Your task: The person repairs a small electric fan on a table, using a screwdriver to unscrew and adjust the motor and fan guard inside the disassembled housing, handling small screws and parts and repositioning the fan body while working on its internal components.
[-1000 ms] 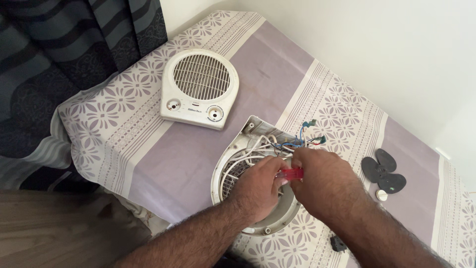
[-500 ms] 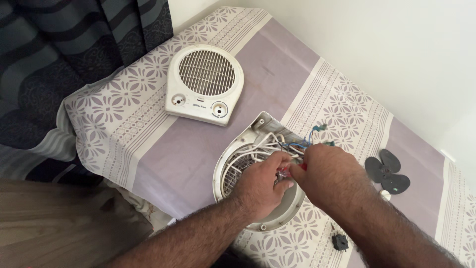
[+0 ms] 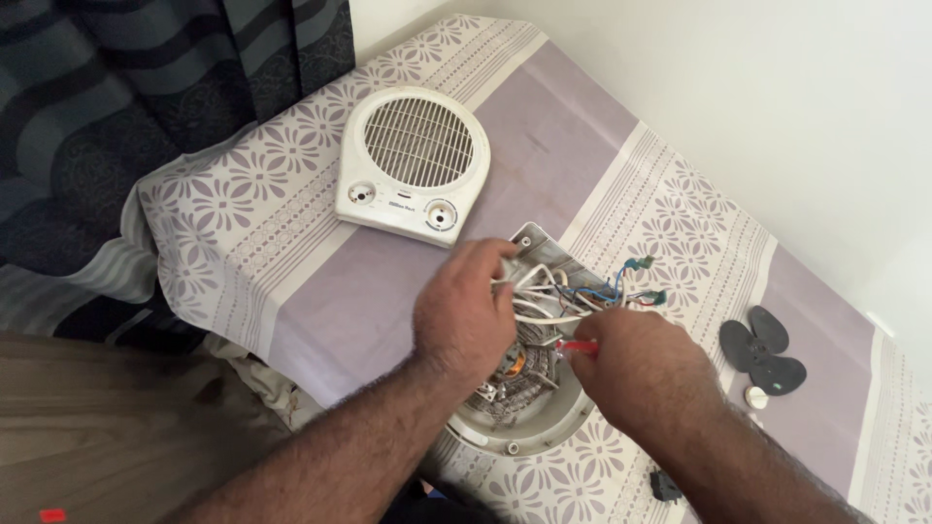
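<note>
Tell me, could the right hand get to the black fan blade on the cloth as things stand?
Probably yes. The fan blade lies in the open on the tablecloth, just right of the right hand, with nothing between them, though that hand holds a red-handled tool.

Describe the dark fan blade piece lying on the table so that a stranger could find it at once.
Start at the patterned lilac and white tablecloth, then go right of the open white heater housing, past the right hand. There lies the flat dark grey plastic fan blade, alone in having rounded petal lobes, beside a small white knob.
</note>
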The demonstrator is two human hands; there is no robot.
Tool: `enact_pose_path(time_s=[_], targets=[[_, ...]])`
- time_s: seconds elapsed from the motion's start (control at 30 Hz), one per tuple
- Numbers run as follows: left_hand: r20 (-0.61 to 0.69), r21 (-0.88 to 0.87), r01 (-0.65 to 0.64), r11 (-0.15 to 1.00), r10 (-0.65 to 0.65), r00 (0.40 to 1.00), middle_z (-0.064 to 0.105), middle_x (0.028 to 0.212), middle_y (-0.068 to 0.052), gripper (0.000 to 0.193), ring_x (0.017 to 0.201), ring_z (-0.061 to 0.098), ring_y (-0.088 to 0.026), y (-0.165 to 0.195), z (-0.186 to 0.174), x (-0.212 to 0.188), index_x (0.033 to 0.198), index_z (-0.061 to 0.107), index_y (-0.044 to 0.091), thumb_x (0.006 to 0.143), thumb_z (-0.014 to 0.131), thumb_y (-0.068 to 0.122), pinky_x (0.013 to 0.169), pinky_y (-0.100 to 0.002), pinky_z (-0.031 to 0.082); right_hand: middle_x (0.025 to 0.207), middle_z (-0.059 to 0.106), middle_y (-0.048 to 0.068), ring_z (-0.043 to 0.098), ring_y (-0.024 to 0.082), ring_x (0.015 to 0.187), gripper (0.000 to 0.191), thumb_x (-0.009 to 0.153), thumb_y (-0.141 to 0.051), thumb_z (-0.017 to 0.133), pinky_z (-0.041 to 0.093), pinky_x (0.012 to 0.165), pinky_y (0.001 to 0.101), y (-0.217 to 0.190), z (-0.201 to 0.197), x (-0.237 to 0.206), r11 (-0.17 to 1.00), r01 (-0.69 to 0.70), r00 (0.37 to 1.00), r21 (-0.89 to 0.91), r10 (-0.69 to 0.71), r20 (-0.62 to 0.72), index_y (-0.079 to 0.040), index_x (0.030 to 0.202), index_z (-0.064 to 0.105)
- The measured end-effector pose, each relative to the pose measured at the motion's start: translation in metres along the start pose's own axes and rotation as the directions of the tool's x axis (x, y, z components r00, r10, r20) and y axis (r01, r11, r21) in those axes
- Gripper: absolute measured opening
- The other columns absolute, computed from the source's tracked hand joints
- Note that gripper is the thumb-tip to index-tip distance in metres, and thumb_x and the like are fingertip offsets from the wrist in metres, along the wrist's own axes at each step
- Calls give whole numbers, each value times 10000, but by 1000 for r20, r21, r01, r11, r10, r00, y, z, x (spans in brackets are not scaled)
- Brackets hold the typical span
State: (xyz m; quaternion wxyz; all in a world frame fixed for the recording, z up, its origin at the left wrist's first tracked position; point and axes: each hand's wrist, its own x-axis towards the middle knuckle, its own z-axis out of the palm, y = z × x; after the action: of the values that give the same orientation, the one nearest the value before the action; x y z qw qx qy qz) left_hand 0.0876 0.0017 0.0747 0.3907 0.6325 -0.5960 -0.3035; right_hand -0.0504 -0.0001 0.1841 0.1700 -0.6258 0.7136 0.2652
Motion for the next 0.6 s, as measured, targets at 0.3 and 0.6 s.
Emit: enact_pose_path(time_s=[0.3,0.6], targets=[[159,179,232,956,-261,952,543,1268,-163,592,1249,509,-334,-24,1,8,1361,444,28,868,728,193,1060,-484,441,999,766,106,748,293,994,257,947,-326,575,590,933,467,-1,10,7,999,33,999,3,-33,-9,-177,1063,749],[259,288,305,908,-380,888,569,1220,-134,328,1239,521,-327,-39,15,8,1205,533,68,1000,602,316,1027,-510,469,1057,757,139,735,318,1027,329,1020,-356,498,566,961,489,-4,17,14,993,66,997,-97,-61,55,-125,1104,715]])
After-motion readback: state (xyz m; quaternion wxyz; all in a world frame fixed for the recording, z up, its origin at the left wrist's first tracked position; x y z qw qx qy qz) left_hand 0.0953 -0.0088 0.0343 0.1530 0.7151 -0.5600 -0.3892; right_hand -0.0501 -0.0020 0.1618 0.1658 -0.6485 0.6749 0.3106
